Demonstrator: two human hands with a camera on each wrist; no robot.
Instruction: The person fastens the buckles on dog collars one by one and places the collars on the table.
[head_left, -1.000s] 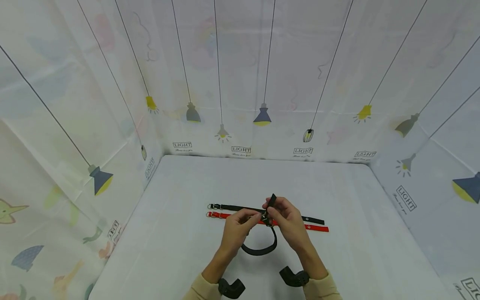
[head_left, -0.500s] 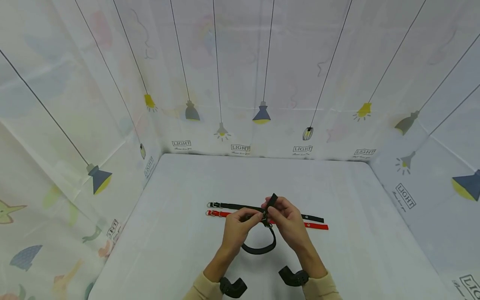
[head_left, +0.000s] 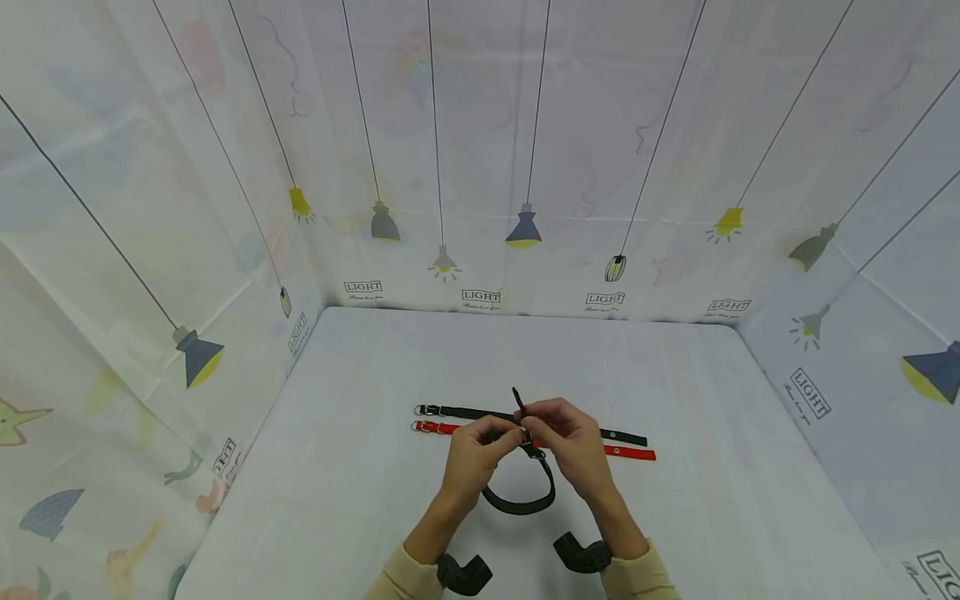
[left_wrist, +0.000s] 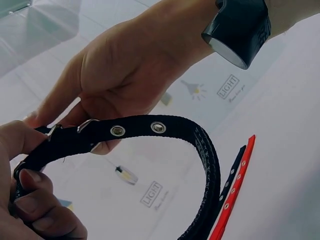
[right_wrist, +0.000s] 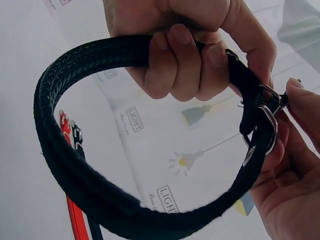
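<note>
A black pet collar (head_left: 525,507) hangs in a loop between the two hands, with silver eyelets and a metal buckle and D-ring (right_wrist: 271,131). My left hand (head_left: 472,457) grips it beside the buckle, fingers curled round the strap (right_wrist: 100,52) in the right wrist view. With thumb and fingers my right hand (head_left: 576,442) pinches the collar at the buckle. The strap's free end (head_left: 517,402) stands up above the fingers in the head view. Behind the hands lie another black collar (head_left: 465,412) and a red collar (head_left: 630,452), both flat and partly hidden.
The white table (head_left: 375,358) meets a pale curtain (head_left: 480,150) printed with hanging lamps at its back and sides. Each wrist carries a black camera mount, such as the left one (head_left: 463,575).
The strap's free end has swung left and now shows edge-on. My right hand has shifted slightly left, closer to the left hand, which keeps its hold. The collars on the table stay put.
</note>
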